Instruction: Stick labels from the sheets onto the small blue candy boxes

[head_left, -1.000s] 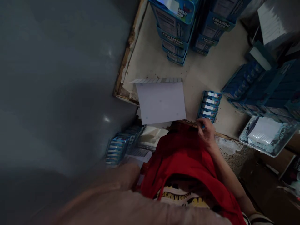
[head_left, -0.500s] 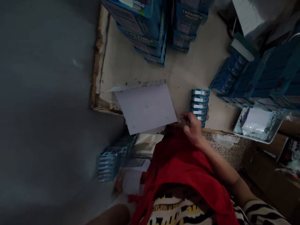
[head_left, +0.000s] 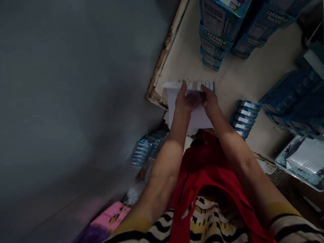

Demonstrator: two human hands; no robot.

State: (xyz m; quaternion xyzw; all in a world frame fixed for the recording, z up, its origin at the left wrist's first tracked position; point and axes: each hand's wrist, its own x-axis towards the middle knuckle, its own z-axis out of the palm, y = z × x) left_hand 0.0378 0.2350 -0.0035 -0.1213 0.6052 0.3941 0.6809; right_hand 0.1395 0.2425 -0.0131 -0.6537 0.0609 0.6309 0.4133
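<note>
A white sheet [head_left: 201, 119] lies at the near edge of the table, its far edge folded over into a strip of pale rectangles that look like labels. My left hand [head_left: 185, 99] grips that strip, thumb on top and fingers curled underneath. Close beside it, my right hand [head_left: 209, 98] is closed on the same strip, its fingers partly in shadow. To the right stands a row of small blue packs [head_left: 244, 119] with white labels on their near faces, apart from both hands.
Stacked blue candy boxes [head_left: 215, 37] stand at the back of the table [head_left: 177, 64]. More blue boxes [head_left: 291, 98] fill the right side, above a metal tray [head_left: 280, 158] holding a wrapped white stack. Blue packs [head_left: 143, 152] sit low at left, by the grey wall [head_left: 76, 84].
My left hand has come up onto the sheet, and my right hand has moved from beside the blue packs to the sheet's far edge. The view has swung left.
</note>
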